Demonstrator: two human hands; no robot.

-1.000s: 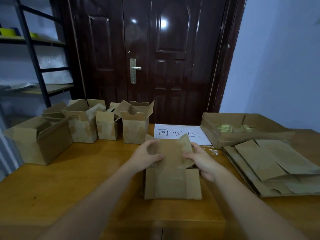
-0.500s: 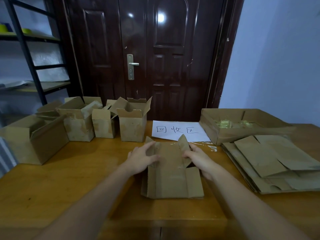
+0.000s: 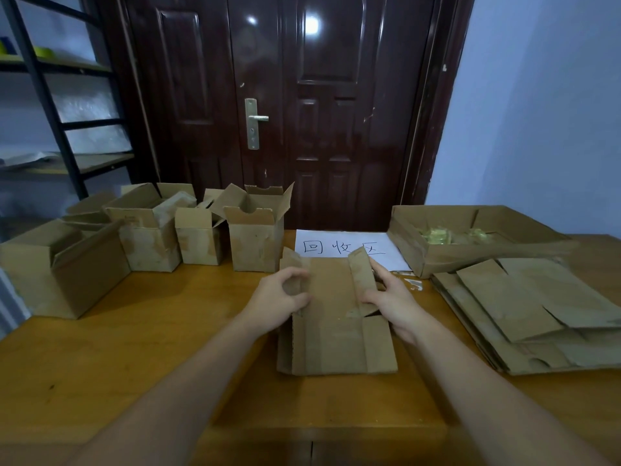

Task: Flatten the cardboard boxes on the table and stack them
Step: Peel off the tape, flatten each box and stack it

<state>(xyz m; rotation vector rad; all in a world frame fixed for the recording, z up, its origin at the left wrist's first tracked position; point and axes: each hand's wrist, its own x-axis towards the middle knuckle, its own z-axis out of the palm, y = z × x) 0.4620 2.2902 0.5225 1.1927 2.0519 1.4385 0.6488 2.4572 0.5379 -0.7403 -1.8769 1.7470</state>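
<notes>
A small flattened cardboard box point(image 3: 336, 334) lies on the wooden table point(image 3: 134, 358) in front of me. My left hand point(image 3: 279, 301) grips its far left flap, and my right hand point(image 3: 391, 299) holds the raised far right flap. Several upright open boxes stand along the left: a tall one point(image 3: 257, 237), a small one point(image 3: 200, 237), a middle one point(image 3: 149, 230) and a large one point(image 3: 64, 267). At the right lies a stack of flattened boxes point(image 3: 534, 311).
A white paper sign with handwriting point(image 3: 339, 247) lies behind the flattened box. A shallow open carton point(image 3: 470, 260) holding yellowish bits sits at the back right. Behind the table are a dark door point(image 3: 302, 105) and a shelf rack point(image 3: 57, 112).
Both hands stay on the flattened box; they have shifted slightly along its far flaps and pressed it flatter. The view has tilted a little.
</notes>
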